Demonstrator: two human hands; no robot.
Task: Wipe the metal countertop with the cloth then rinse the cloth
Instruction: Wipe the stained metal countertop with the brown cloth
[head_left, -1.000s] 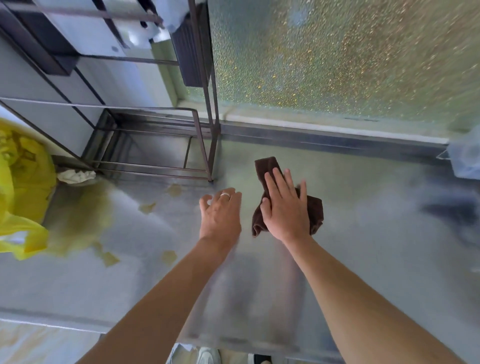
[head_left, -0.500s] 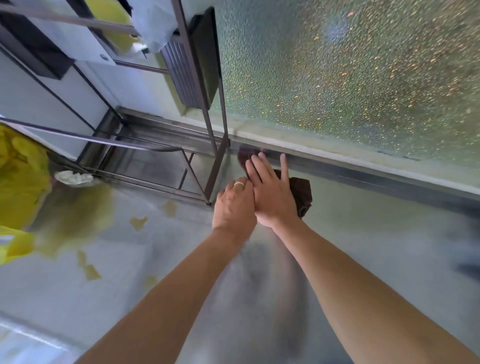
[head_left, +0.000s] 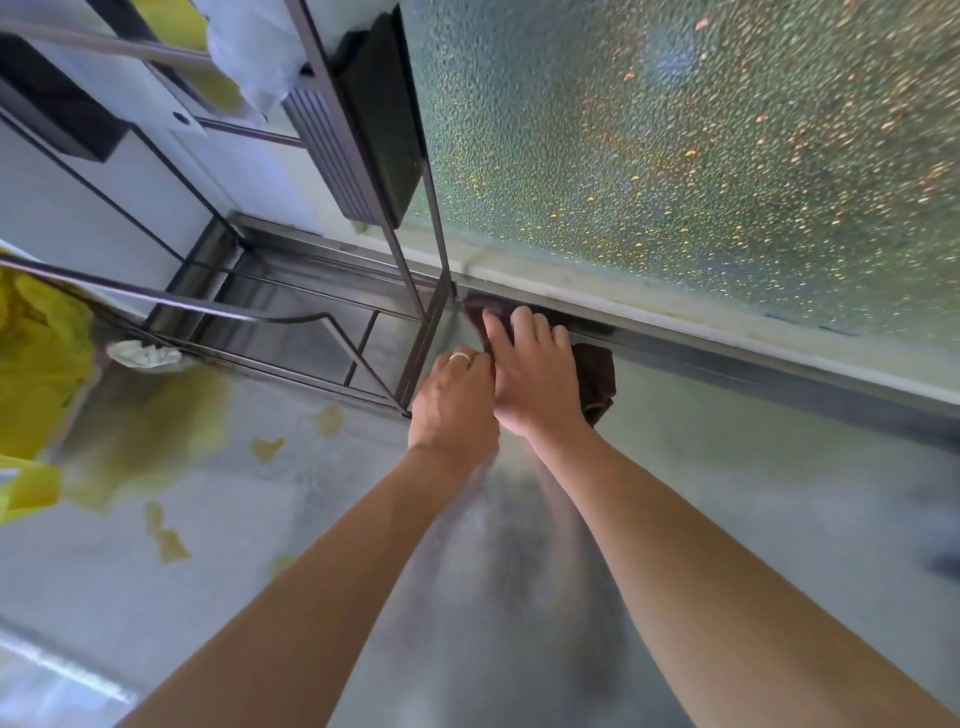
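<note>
A dark brown cloth (head_left: 595, 376) lies on the metal countertop (head_left: 727, 509) right at its back edge, against the raised metal lip under the window. My right hand (head_left: 535, 376) presses flat on the cloth with straight fingers and covers most of it. My left hand (head_left: 454, 400), with a ring on one finger, lies beside the right hand and touches it. Its fingertips are hidden under the right hand, so whether they hold the cloth is unclear.
A dark metal wire rack (head_left: 410, 332) stands on the counter just left of my hands. A crumpled white rag (head_left: 145, 356) and a yellow plastic bag (head_left: 36, 374) are at the left. A textured glass window (head_left: 701, 145) rises behind the counter.
Both hands slid the cloth away from me, from mid-counter to the back edge by the rack's leg. My left hand closed in against the right hand.
</note>
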